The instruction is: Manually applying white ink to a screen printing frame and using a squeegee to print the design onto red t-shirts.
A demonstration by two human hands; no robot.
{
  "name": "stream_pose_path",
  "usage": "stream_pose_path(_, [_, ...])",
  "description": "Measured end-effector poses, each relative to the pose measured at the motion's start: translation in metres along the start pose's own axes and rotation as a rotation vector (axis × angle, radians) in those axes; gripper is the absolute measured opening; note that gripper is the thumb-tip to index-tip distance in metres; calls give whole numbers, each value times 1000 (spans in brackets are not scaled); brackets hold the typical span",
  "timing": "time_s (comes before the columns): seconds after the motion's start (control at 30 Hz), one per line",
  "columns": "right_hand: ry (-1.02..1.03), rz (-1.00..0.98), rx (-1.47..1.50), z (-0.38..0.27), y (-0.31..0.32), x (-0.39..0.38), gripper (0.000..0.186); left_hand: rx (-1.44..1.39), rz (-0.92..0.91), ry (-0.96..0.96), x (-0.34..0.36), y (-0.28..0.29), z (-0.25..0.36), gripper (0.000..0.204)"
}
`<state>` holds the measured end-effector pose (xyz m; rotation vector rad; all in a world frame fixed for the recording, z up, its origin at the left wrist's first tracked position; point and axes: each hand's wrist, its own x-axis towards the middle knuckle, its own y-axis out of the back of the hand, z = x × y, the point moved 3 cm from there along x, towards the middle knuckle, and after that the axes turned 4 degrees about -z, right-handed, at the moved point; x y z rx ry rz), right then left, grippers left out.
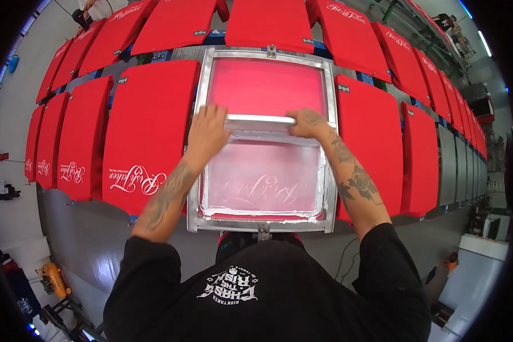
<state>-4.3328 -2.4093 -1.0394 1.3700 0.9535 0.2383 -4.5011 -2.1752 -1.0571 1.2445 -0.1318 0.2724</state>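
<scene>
Both my hands grip the ends of a metal-handled squeegee (260, 119) lying crosswise over a screen printing frame (329, 171). My left hand (209, 130) is closed on its left end, my right hand (309, 123) on its right end. White ink (262, 215) lines the lower part of the mesh and smears along its edges. Script lettering shows faintly through the whitish mesh (262, 171) on the near side. Beyond the squeegee the mesh looks pink over red fabric. Metal clamps (272, 51) sit at the middle of the frame's far and near sides.
Red shirts (148, 125) stretched on boards stand in two long rows to both sides, several with white script print. More red shirts (268, 23) lie beyond the frame. Bare grey boards (447, 165) continue at the right. Another person's hand (89, 4) shows at the upper left.
</scene>
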Motion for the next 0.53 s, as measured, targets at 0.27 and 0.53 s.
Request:
stream_pose_path(0.27, [161,224,-54,-11,-46,-27,32,-1149,-1281,744,-268,-81,123,54])
stream_pose_path(0.53, [126,-8,20,-7,17,19,65,-661,-567,710,-291,-93,193,53])
